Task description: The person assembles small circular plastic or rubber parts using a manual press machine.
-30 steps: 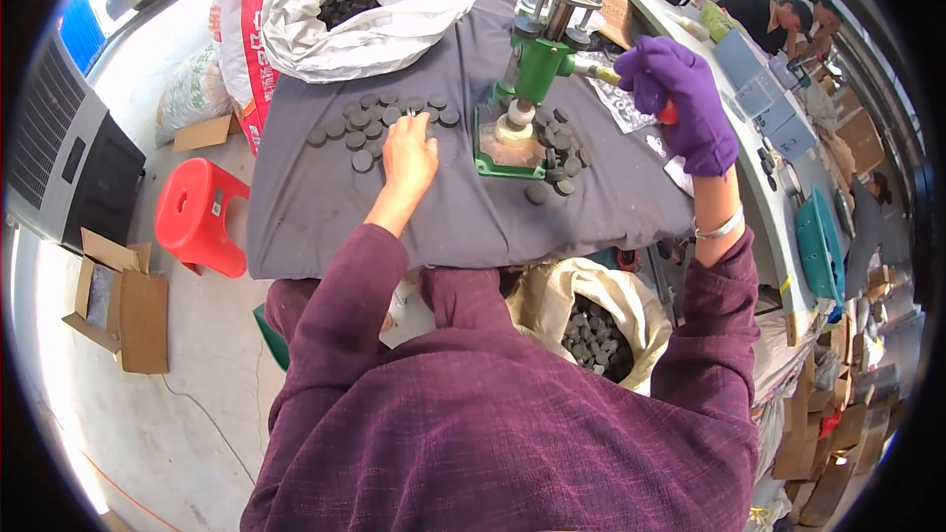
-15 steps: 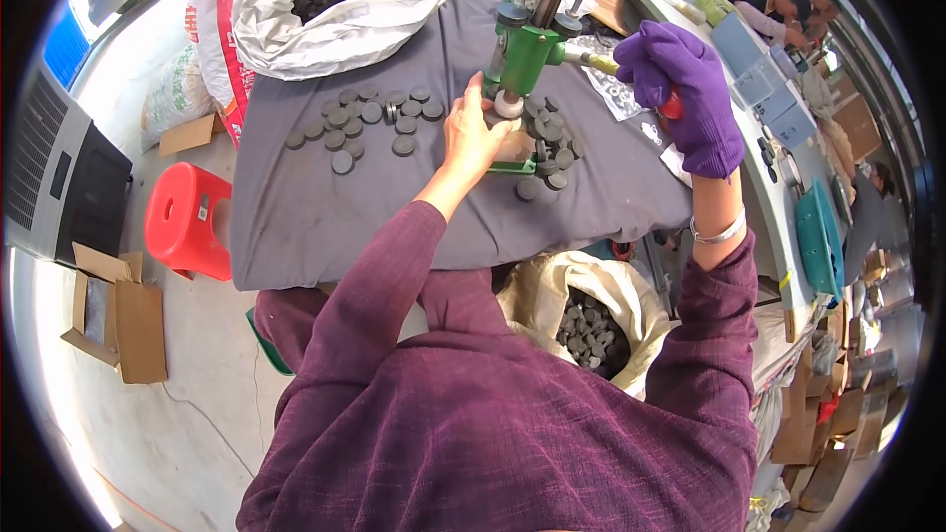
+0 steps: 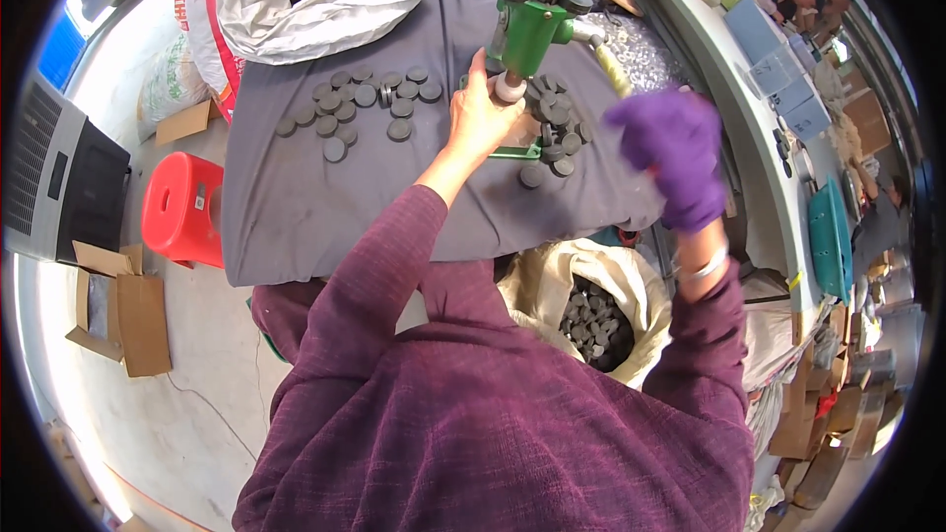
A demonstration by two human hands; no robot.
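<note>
A green hand press (image 3: 532, 34) stands at the far side of the cloth-covered table. My bare left hand (image 3: 476, 120) is at its pale round ram tip (image 3: 509, 89), index finger up along one side and thumb close to the tip. What the fingers close on is hidden. My right hand (image 3: 675, 143), in a purple knitted glove and blurred by motion, is closed round the end of the press lever (image 3: 613, 69). Dark grey round discs (image 3: 562, 143) lie piled right of the press base (image 3: 517, 152). More loose discs (image 3: 345, 110) are spread left of my left hand.
A white sack (image 3: 335, 0) with dark pieces sits at the table's far left. A cream sack (image 3: 527, 281) of discs stands below the near edge. Left on the floor are a red stool (image 3: 182, 207) and a cardboard box (image 3: 143, 325). People sit at the long table, far right.
My right hand has swung the lever down and nearer to me. My left hand stays at the ram tip. The whole view has shifted slightly.
</note>
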